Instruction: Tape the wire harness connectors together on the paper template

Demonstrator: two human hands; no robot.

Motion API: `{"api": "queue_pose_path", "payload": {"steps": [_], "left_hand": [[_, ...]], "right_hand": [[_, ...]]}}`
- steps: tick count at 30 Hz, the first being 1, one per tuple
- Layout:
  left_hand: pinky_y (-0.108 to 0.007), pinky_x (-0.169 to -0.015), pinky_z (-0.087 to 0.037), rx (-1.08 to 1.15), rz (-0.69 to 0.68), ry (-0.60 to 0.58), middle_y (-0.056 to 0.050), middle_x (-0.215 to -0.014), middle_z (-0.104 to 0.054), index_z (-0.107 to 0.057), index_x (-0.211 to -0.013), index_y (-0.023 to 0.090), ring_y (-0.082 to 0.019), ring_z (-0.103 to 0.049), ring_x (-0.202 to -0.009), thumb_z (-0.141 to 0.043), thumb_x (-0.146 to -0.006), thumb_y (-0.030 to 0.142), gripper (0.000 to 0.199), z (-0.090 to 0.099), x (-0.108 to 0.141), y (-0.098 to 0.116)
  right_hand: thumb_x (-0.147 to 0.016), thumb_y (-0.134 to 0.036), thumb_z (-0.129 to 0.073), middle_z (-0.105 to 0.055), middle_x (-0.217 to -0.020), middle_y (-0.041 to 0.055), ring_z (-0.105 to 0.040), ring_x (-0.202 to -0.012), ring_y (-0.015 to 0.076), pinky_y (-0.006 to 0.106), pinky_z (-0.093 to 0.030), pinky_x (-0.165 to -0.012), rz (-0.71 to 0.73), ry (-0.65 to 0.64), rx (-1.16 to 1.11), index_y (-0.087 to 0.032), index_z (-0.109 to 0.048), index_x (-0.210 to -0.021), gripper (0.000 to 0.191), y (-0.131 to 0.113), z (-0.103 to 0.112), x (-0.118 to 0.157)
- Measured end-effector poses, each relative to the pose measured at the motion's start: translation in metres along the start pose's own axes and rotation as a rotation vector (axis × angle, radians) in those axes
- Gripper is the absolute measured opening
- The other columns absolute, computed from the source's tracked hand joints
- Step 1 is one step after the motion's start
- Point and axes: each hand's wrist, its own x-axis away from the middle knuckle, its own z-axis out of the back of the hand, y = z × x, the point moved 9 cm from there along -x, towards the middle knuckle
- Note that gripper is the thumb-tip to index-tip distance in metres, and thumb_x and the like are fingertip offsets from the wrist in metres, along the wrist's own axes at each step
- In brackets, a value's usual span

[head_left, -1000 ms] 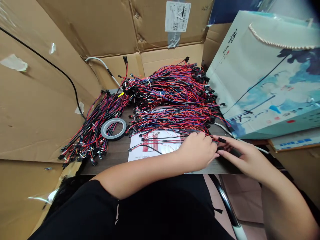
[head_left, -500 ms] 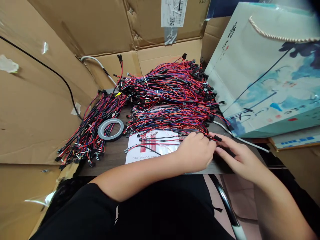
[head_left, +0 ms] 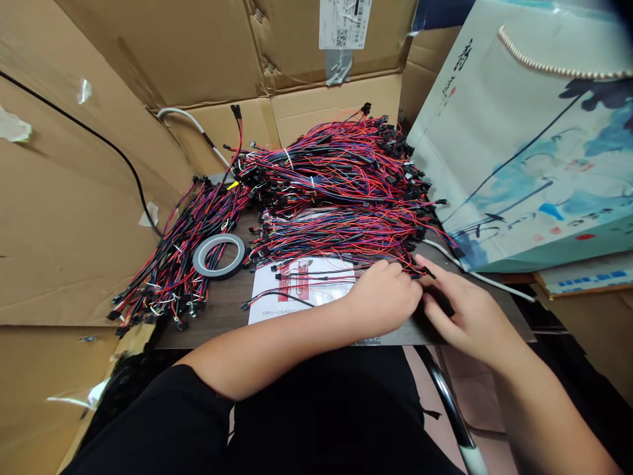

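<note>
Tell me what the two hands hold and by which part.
Both hands pinch thin red and black wires at the near right end of the pile: left hand, right hand. The exact grip is hidden by the fingers.

cardboard boxes (head_left: 99,198) around dark table (head_left: 222,310).

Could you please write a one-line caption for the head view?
Left hand and right hand meet at the near edge of a wire harness pile, beside a tape roll on the table.
</note>
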Motion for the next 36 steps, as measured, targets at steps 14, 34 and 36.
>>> {"api": "queue_pose_path", "payload": {"steps": [14, 34, 36], "left_hand": [[-0.033, -0.063, -0.048, 0.063, -0.006, -0.088, -0.011, -0.092, -0.069, -0.054, -0.110, 0.010, -0.022, -0.069, -0.078, -0.039, -0.095, 0.015, 0.022, -0.009, 0.005, 0.000], [-0.029, -0.057, -0.041, 0.053, 0.005, -0.282, -0.004, -0.078, -0.066, -0.056, -0.090, 0.016, -0.020, -0.063, -0.066, -0.046, -0.089, 0.015, 0.010, 0.003, 0.061, -0.039], [-0.030, -0.058, -0.040, 0.055, 0.010, -0.280, -0.004, -0.078, -0.066, -0.056, -0.090, 0.016, -0.019, -0.062, -0.066, -0.046, -0.091, 0.016, 0.010, 0.005, 0.066, -0.041]], "right_hand": [[-0.091, -0.018, -0.053, -0.053, -0.082, 0.0045, -0.053, -0.074, 0.0187, 0.030, -0.044, -0.066, 0.192, 0.004, 0.171, -0.021, -0.033, -0.153, 0.066, -0.018, 0.005, -0.001], [-0.086, -0.019, -0.061, -0.059, -0.086, 0.0034, -0.055, -0.075, 0.0174, 0.031, -0.048, -0.069, 0.133, 0.103, 0.139, -0.026, -0.038, -0.151, 0.069, 0.000, 0.002, 0.004], [-0.086, -0.019, -0.061, -0.060, -0.087, 0.0034, -0.055, -0.076, 0.0175, 0.031, -0.048, -0.070, 0.142, 0.086, 0.120, -0.026, -0.038, -0.151, 0.069, -0.003, 0.000, 0.003]]}}
